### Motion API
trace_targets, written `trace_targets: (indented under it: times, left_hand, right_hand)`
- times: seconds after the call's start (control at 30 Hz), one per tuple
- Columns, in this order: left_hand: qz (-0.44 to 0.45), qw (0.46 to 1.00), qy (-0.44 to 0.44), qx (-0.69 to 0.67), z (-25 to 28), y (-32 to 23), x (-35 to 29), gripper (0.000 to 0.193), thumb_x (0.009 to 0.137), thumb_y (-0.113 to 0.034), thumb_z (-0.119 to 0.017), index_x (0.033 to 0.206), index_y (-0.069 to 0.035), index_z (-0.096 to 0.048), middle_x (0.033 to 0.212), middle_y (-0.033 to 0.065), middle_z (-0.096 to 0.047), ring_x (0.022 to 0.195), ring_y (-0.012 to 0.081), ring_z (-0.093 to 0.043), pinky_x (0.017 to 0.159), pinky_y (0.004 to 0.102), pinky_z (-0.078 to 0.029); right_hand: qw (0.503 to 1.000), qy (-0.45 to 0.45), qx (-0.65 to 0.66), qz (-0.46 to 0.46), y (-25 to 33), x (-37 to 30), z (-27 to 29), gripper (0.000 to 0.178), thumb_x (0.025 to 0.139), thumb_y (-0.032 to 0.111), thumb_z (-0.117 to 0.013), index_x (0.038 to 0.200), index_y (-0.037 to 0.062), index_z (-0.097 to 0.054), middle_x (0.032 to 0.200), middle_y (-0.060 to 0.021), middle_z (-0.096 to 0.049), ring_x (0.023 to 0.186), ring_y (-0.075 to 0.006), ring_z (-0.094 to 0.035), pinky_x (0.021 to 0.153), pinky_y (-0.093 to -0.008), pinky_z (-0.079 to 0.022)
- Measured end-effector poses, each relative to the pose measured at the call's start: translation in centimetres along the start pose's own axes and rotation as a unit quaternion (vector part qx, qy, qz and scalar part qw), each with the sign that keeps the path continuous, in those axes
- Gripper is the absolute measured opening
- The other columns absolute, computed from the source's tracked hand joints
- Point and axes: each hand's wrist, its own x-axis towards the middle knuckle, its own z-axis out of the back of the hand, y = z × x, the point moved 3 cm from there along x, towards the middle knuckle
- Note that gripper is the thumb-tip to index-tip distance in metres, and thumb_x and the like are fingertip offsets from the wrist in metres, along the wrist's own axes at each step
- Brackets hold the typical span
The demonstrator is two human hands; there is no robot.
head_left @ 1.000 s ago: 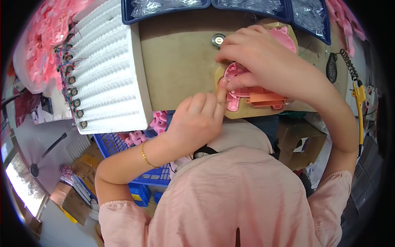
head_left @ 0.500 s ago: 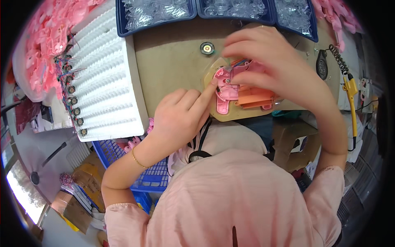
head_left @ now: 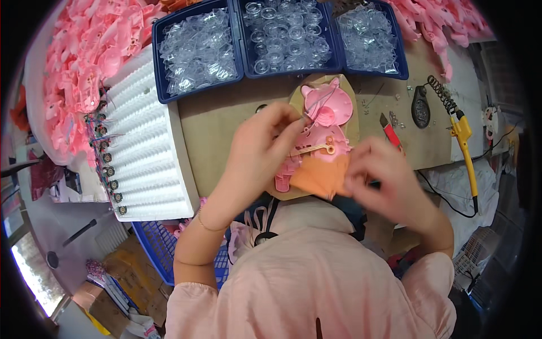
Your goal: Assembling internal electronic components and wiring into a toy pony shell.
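Note:
A pink plastic toy shell (head_left: pixel 339 104) with a rounded, eared end lies on a tan board (head_left: pixel 348 85). Thin wires (head_left: pixel 323 103) cross the shell, and my left hand (head_left: pixel 259 150) pinches them over its middle. A pale orange strip-like part (head_left: pixel 311 150) with a ring end spans the shell below those fingers. Nearer to me, an orange plastic part (head_left: pixel 317 175) is smeared by motion. The curled fingers of my right hand (head_left: pixel 381 178), also blurred, grip its right edge. A dark round speaker (head_left: pixel 261 108) is partly hidden behind my left hand.
Blue bins (head_left: pixel 244 74) of clear plastic pieces line the back. At left stands a white foam tray (head_left: pixel 183 164) edged with wired speakers, beside heaped pink shells (head_left: pixel 84 73). A red-handled cutter (head_left: pixel 390 134), black oval object (head_left: pixel 420 107) and yellow soldering iron (head_left: pixel 464 135) are at right.
The pink shell has turned, its rounded end now pointing away from me. My left hand went from pointing at it to pinching wires. My right hand moved nearer, onto the orange part.

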Motion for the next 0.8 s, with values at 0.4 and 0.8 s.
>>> trace_targets:
  times: [0.4,0.8]
  left_hand:
    - [0.138,0.965,0.039,-0.218,-0.8,0.6,-0.8,0.018,0.09,-0.012,-0.056,0.102,0.001,-0.053,0.096,0.007,-0.064,0.092,0.0094,-0.058,0.079,0.0229,-0.046]
    - [0.105,0.976,-0.003,-0.192,-1.2,0.2,1.4,0.02,0.086,-0.013,-0.061,0.099,0.001,-0.063,0.076,0.001,-0.061,0.069,0.0035,-0.053,0.061,0.0216,-0.043]
  right_hand:
    - [0.919,-0.115,0.345,-0.151,-3.7,6.2,0.4,0.017,0.086,0.012,-0.061,0.095,-0.0019,-0.061,0.079,-0.0011,-0.061,0.064,-0.0043,-0.054,0.058,-0.0187,-0.044]
    - [0.898,-0.3,-0.169,0.273,-2.1,5.7,-1.5,0.02,0.079,-0.002,-0.062,0.098,0.0002,-0.062,0.086,-0.0089,-0.063,0.077,-0.0165,-0.061,0.065,-0.026,-0.048]
